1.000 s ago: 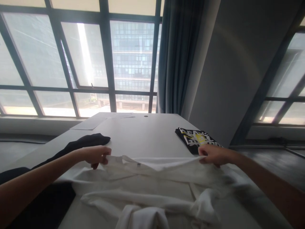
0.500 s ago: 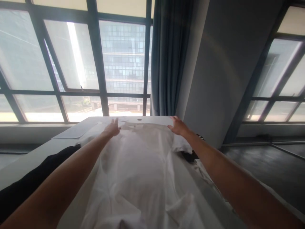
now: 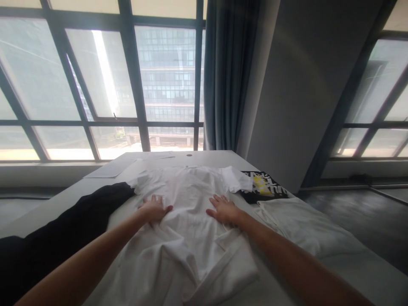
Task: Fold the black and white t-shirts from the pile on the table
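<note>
A white short-sleeved shirt (image 3: 188, 221) lies spread on the white table (image 3: 216, 156), its collar end toward the far edge and its near part wrinkled with raised folds. My left hand (image 3: 155, 208) rests on the left side of the shirt, below the left sleeve, fingers spread. My right hand (image 3: 224, 209) lies on the right side, palm down with the fingers apart. Neither hand grips the cloth. The shirt's lower end runs out of view at the bottom.
Black cloth (image 3: 73, 216) lies left of the shirt. On the right are a folded black garment with white and yellow print (image 3: 264, 187) and pale folded cloth (image 3: 296, 225). Paper sheets (image 3: 110, 168) lie at the far left. Windows and a blue curtain (image 3: 223, 85) stand behind.
Both hands have drawn back toward me from the far end of the shirt and now lie on its middle. The shirt's far end has settled lower on the table, and the printed garment shows.
</note>
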The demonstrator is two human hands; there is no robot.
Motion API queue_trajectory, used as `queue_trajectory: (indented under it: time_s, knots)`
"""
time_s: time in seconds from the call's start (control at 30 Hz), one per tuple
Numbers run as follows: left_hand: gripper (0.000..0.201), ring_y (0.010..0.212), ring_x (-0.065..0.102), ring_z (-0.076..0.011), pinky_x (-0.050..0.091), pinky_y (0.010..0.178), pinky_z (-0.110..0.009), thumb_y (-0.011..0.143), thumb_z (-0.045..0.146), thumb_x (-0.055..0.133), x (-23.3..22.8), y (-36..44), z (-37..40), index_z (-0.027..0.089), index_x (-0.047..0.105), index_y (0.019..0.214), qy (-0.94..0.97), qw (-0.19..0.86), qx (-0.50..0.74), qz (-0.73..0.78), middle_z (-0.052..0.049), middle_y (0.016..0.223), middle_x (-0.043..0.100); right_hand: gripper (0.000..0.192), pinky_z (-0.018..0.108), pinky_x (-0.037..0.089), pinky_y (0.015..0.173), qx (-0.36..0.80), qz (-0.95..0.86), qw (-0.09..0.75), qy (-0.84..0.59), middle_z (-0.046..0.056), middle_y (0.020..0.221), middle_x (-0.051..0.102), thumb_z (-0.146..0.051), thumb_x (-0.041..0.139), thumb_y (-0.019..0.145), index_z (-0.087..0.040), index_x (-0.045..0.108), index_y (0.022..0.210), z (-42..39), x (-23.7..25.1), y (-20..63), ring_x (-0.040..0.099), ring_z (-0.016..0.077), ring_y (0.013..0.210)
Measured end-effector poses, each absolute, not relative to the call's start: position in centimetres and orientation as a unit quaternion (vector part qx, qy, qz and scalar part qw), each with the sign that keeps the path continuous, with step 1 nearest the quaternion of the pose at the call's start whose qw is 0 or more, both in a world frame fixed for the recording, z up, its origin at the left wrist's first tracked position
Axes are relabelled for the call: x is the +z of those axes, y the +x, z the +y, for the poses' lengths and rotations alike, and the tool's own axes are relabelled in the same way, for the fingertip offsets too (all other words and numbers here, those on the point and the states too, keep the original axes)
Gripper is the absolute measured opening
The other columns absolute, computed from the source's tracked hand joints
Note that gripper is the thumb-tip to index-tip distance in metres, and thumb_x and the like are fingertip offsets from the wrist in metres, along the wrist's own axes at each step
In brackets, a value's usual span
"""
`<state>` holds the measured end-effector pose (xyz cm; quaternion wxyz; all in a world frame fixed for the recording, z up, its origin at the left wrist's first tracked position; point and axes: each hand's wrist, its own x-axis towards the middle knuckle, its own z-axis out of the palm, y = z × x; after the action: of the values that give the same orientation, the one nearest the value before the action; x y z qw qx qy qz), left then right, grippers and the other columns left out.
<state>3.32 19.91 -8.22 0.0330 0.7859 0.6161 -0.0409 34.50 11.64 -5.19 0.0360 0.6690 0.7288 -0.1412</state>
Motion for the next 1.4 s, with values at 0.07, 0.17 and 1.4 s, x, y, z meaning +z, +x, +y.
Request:
queue_trajectory:
  time_s: [0.07, 0.17, 1.4]
  knots:
    - [0.101, 0.138, 0.024, -0.0535, 0.028, 0.100, -0.067, 0.081, 0.081, 0.023, -7.8, 3.4, 19.5, 0.009, 0.027, 0.153, 0.752, 0.051, -0.049, 0.655, -0.028, 0.156, 0.020, 0.078, 0.059, 0.015, 0.113, -0.136, 0.726, 0.031, 0.673, 0.007, 0.162, 0.006, -0.064, 0.031, 0.092, -0.019, 0.020, 0.155, 12.1, -5.5, 35.2, 0.004, 0.0378, 0.147]
    - [0.101, 0.141, 0.009, -0.0544, 0.022, 0.102, -0.070, 0.081, 0.081, 0.021, -6.8, 3.8, 19.7, 0.013, 0.017, 0.155, 0.730, 0.076, -0.046, 0.678, -0.019, 0.161, 0.006, 0.078, 0.059, 0.013, 0.114, -0.135, 0.725, 0.029, 0.675, 0.007, 0.162, 0.005, -0.064, 0.030, 0.092, -0.020, 0.019, 0.155, 13.2, -5.8, 35.9, 0.002, 0.0364, 0.147]
    - [0.035, 0.086, 0.059, -0.0208, 0.047, 0.079, -0.029, 0.090, 0.047, 0.042, -1.6, -6.3, -2.0, 0.019, 0.063, 0.086, 0.887, 0.177, 0.033, 0.426, -0.008, 0.097, 0.065, 0.041, 0.026, 0.043, 0.066, -0.170, 0.674, -0.052, 0.717, 0.004, 0.080, 0.065, -0.029, 0.062, 0.074, -0.013, 0.061, 0.112, -5.3, -1.6, 47.0, 0.060, 0.0197, 0.075]
